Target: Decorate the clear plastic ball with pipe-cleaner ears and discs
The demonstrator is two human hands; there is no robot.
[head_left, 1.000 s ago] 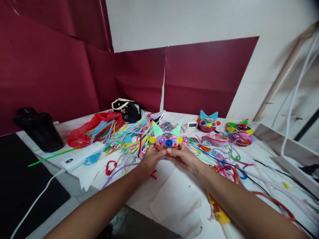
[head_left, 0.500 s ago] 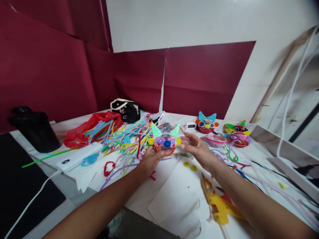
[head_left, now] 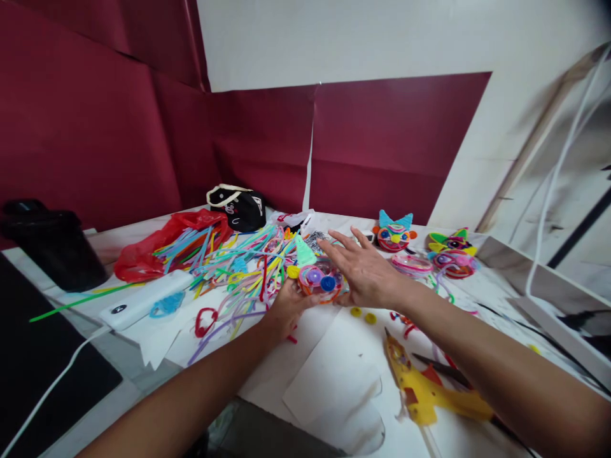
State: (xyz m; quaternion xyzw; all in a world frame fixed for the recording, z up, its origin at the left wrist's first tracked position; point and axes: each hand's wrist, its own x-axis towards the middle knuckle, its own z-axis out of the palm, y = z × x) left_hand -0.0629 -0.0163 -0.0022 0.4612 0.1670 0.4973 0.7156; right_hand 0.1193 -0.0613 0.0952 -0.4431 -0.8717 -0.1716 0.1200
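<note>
A round pipe-cleaner face with purple eyes, a blue nose, a yellow ear and a mint-green horn is held by my left hand at its lower left edge. My right hand is at its right side, fingers spread, covering the other horn and ear; whether it touches the face I cannot tell. Two yellow discs lie on white paper just below. A yellow glue gun rests beneath my right forearm.
Colourful pipe cleaners spill from a red bag at the left. A black cup and a white power bank stand and lie nearer. Finished faces sit at the back right, beside a tray edge.
My right hand has moved up and left with its fingers spreading, now hiding the face's right horn and ear. The view has shifted slightly.
</note>
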